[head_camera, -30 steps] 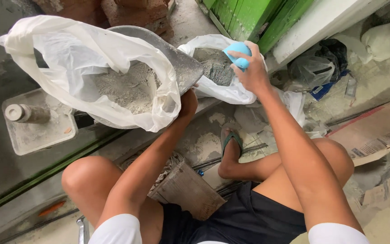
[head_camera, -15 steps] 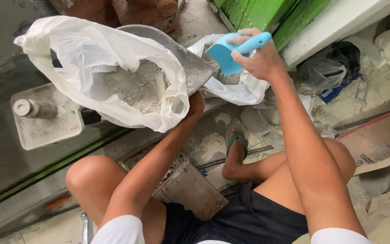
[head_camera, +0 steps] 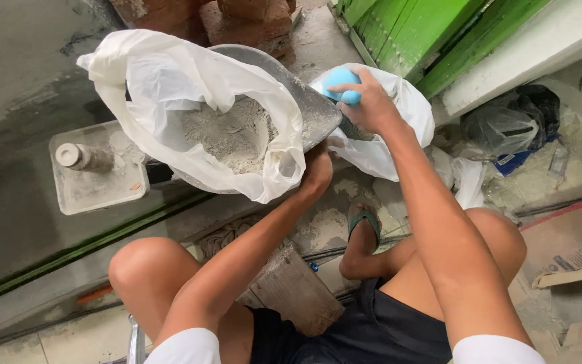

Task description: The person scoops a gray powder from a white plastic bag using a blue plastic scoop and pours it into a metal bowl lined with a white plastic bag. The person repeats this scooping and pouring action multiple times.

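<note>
My left hand [head_camera: 318,172] grips the near edge of a white plastic bag [head_camera: 170,81] lining a grey metal pan [head_camera: 311,101]; grey powder [head_camera: 227,135] fills the bag. My right hand [head_camera: 368,101] holds a light blue scoop [head_camera: 340,82] and reaches into a second white bag [head_camera: 405,111] just right of the pan. The scoop's bowl is hidden inside that bag.
A grey square block with a short cylinder [head_camera: 92,168] lies left of the pan. Red bricks [head_camera: 237,17] stand behind it, a green door [head_camera: 426,34] at the upper right. Crumpled plastic bags [head_camera: 506,128] and torn cardboard [head_camera: 574,266] lie to the right. A wooden block [head_camera: 298,290] sits between my legs.
My right hand has lowered the blue scoop from above the second bag down into it. The view has shifted slightly right. My left hand keeps its hold on the lined pan.
</note>
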